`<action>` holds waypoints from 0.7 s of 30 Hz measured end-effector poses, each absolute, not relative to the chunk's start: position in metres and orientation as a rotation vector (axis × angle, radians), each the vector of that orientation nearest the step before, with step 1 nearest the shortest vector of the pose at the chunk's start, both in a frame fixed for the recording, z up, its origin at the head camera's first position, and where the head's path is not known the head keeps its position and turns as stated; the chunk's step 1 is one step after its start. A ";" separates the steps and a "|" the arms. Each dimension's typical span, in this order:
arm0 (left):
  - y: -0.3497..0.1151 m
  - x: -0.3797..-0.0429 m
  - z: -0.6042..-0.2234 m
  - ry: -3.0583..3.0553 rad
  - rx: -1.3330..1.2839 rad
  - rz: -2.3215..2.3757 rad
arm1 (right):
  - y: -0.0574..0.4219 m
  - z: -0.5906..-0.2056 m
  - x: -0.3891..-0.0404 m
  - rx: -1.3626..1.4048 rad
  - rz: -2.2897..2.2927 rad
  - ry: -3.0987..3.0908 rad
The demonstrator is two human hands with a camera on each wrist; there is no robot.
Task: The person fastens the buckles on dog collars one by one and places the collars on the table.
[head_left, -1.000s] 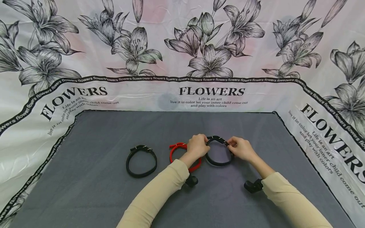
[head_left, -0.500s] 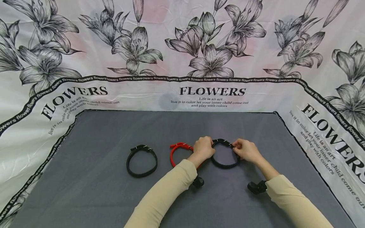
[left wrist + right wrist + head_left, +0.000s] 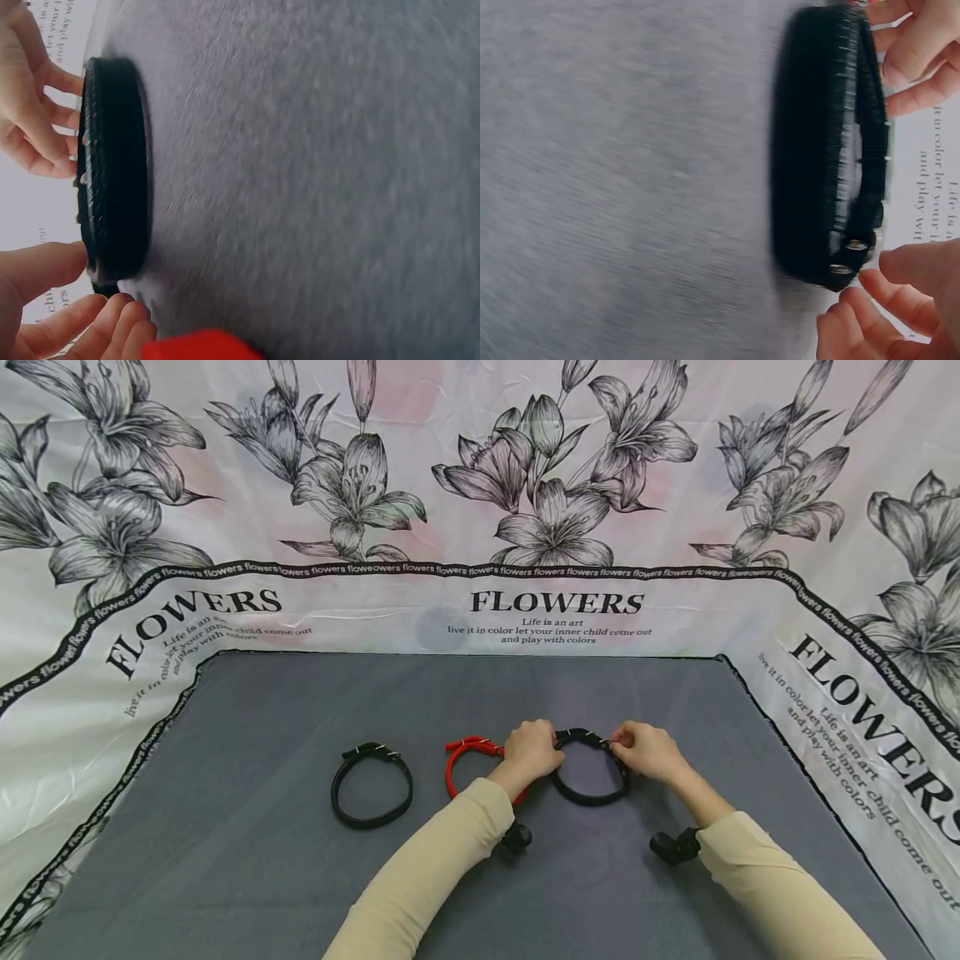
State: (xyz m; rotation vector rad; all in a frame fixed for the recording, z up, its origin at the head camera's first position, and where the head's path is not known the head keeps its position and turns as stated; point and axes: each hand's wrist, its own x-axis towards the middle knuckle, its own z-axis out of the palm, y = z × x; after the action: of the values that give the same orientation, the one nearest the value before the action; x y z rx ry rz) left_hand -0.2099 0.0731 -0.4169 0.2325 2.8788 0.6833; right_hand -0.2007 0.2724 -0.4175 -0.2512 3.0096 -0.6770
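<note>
A black buckled collar (image 3: 590, 800), curved into a ring and standing on its edge on the grey cloth, is between my two hands. My left hand (image 3: 531, 749) pinches its left side, by the strap's tail. My right hand (image 3: 647, 750) pinches its right side near the metal buckle, which shows in the right wrist view on the collar (image 3: 810, 150). In the left wrist view the collar (image 3: 116, 165) stands upright with both hands' fingertips on it. Just left of it lies a red collar (image 3: 450, 768), partly hidden behind my left hand and forearm.
Another black collar (image 3: 335, 789) forms a ring farther left on the grey tablecloth (image 3: 247, 877). The cloth's white border (image 3: 375, 610) carries printed flowers and lettering. Black wrist cameras (image 3: 675, 846) hang under both sleeves.
Both hands have slid the black collar a little to the right, away from the red one, mostly in the first half second. The red and the far-left black collars stay put.
</note>
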 end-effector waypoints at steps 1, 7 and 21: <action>0.071 -0.210 -0.415 2.880 0.241 0.687 | 0.272 -0.415 -0.202 -0.262 -0.663 3.027; 0.055 -0.214 -0.405 2.869 0.351 0.733 | 0.264 -0.400 -0.211 -0.343 -0.645 3.097; -0.004 -0.229 -0.387 2.913 0.602 0.613 | 0.227 -0.380 -0.225 -0.602 -0.564 3.167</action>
State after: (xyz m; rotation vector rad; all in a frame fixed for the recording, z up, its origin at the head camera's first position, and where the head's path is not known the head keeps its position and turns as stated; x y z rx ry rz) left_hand -0.2288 -0.0044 -0.3869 0.6017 2.9132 0.6133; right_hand -0.2249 0.2275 -0.3798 -0.6017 3.1671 -0.5640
